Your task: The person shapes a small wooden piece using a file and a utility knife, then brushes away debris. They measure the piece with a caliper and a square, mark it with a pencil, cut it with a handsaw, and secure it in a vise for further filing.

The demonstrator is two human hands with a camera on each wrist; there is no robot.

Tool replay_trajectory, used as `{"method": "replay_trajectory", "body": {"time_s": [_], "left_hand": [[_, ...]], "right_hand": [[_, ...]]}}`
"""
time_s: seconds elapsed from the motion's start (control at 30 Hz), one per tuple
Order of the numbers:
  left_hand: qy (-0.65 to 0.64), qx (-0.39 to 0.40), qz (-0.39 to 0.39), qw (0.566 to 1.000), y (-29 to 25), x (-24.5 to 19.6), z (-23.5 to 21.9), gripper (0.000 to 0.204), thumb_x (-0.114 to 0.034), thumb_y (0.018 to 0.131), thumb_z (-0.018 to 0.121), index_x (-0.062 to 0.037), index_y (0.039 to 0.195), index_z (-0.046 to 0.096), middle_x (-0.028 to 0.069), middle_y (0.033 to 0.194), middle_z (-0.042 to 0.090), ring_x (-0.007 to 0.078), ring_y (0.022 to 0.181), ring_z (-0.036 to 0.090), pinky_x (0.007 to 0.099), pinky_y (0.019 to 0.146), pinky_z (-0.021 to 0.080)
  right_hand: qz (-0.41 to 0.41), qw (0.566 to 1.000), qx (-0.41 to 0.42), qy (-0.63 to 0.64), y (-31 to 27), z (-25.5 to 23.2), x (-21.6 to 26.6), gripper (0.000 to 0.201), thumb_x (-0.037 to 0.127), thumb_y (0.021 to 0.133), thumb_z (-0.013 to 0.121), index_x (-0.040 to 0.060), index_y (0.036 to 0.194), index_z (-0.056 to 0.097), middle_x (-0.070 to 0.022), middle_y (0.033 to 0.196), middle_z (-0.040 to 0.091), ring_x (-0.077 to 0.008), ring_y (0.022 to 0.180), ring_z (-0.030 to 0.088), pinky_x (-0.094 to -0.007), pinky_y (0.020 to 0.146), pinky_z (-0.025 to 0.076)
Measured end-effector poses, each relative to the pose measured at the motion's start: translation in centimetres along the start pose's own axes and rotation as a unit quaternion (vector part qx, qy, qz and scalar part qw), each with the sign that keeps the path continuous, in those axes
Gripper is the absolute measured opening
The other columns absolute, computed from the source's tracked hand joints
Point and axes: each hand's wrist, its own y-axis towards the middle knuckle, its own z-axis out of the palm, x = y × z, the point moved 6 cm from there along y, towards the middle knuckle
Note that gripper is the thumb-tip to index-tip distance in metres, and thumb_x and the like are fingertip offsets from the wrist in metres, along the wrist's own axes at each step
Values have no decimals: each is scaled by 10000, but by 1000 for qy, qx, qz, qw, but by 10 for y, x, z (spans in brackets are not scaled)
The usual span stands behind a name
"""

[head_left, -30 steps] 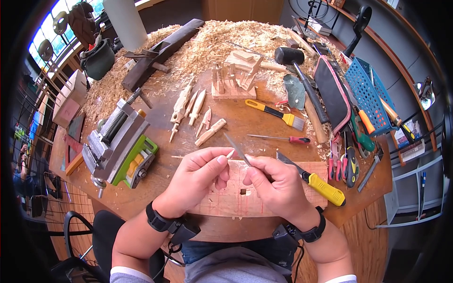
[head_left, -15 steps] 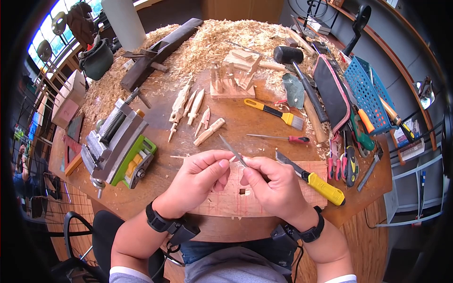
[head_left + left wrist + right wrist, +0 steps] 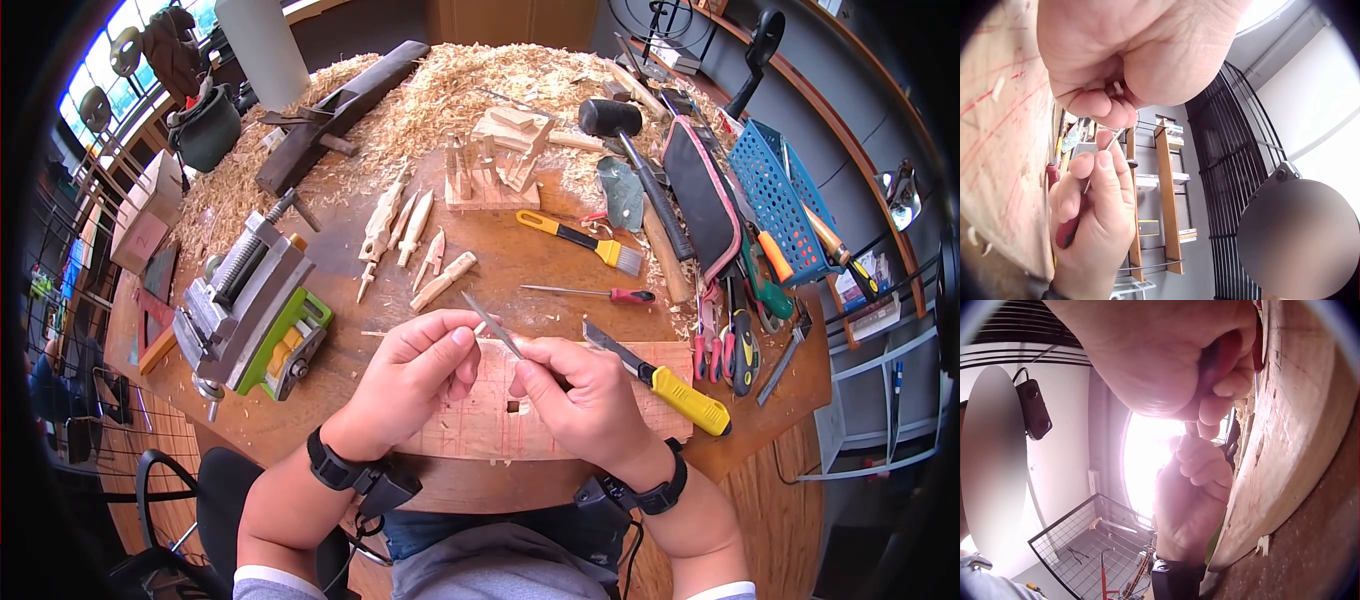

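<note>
My left hand [image 3: 412, 370] pinches a small pale wooden piece [image 3: 1119, 88] between thumb and forefinger; most of it is hidden by the fingers. In my right hand [image 3: 582, 392] is a slim metal file [image 3: 488, 322], its red and black handle [image 3: 1229, 355] wrapped in the palm. The blade slants up and left, crossing at the left fingertips against the small piece. Both hands are held over a flat wooden board [image 3: 480, 435] marked with red lines and cut with a small square hole.
A yellow-handled saw [image 3: 690, 400] lies on the board's right end. Beyond are carved wooden pieces [image 3: 415, 228], a brush [image 3: 585, 240] and a red-handled file [image 3: 590, 292]. A metal vise [image 3: 245, 300] stands left; a mallet [image 3: 640, 160] and blue basket [image 3: 785, 200] lie right. Shavings [image 3: 480, 80] cover the back.
The file has shifted left and slightly toward the body, its blade now across the small wooden piece at the left fingertips. Both hands keep their holds and stay in nearly the same place.
</note>
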Motion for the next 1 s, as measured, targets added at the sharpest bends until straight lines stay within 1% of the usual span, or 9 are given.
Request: {"method": "replay_trajectory", "body": {"time_s": [0.13, 0.2, 0.3, 0.43, 0.5, 0.53, 0.6, 0.9, 1.0], "left_hand": [[0, 1, 10, 1000, 0, 2, -1, 216, -142, 1034, 535, -27, 1194, 623, -14, 779, 612, 39, 667, 549, 188, 587, 449], [40, 8, -6, 999, -1, 3, 1, 221, -137, 1033, 534, -19, 1194, 629, -15, 776, 610, 41, 661, 541, 191, 586, 445], [80, 1, -1, 997, 1, 4, 3, 231, -142, 1036, 525, -12, 1195, 632, -16, 777, 607, 45, 661, 538, 196, 587, 444], [63, 3, -12, 998, 0, 2, 6, 242, -151, 1042, 515, -15, 1210, 626, -14, 781, 609, 50, 668, 548, 198, 593, 450], [35, -1, -22, 999, 0, 2, 4, 251, -159, 1047, 506, -17, 1224, 613, -9, 788, 611, 56, 673, 560, 199, 598, 456], [35, -1, -22, 999, 0, 2, 4, 251, -159, 1047, 506, -17, 1224, 613, -9, 788, 611, 56, 673, 560, 199, 598, 456], [13, 0, -16, 1000, 1, 3, 3, 255, -164, 1049, 504, -20, 1237, 598, -3, 789, 611, 60, 674, 566, 201, 601, 464], [-13, -7, -12, 1000, -1, 1, 1, 215, -154, 1044, 514, -24, 1190, 603, -2, 788, 612, 61, 666, 564, 202, 598, 468], [6, 2, -2, 1000, -1, 3, 0, 214, -150, 1043, 514, -25, 1183, 615, -6, 789, 615, 55, 672, 566, 196, 596, 465]], "right_hand": [[-12, 1000, 1, -16, 0, 1, 1, 138, 3, 917, 614, -19, 1041, 669, -109, 731, 689, -173, 656, 688, -295, 604, 532], [-11, 1000, -3, -18, 0, 1, -1, 136, 7, 918, 617, -21, 1040, 669, -114, 741, 692, -175, 659, 691, -293, 608, 534], [10, 1000, -20, 12, 0, 3, -8, 130, 14, 920, 621, -24, 1034, 669, -116, 750, 698, -171, 664, 691, -290, 611, 534], [13, 999, -34, 17, 0, -3, 2, 135, 20, 922, 624, -27, 1040, 668, -115, 750, 702, -167, 666, 692, -288, 611, 535], [52, 999, -4, 2, -2, -3, -1, 164, 32, 952, 615, -41, 1090, 666, -54, 819, 697, -79, 730, 632, -245, 662, 520], [52, 999, -4, 2, -2, -2, -3, 164, 32, 952, 615, -41, 1090, 666, -54, 819, 697, -79, 730, 632, -245, 662, 520], [4, 1000, -19, 17, -1, -1, -5, 142, 23, 922, 624, -28, 1045, 673, -113, 746, 701, -166, 662, 690, -291, 613, 535], [9, 1000, -9, -5, -2, 2, -6, 132, 6, 907, 624, -20, 1026, 675, -117, 742, 698, -189, 658, 692, -306, 610, 533], [9, 1000, -8, -11, -3, 2, -5, 126, 9, 907, 627, -20, 1021, 673, -121, 743, 697, -192, 661, 693, -309, 608, 533]]}}
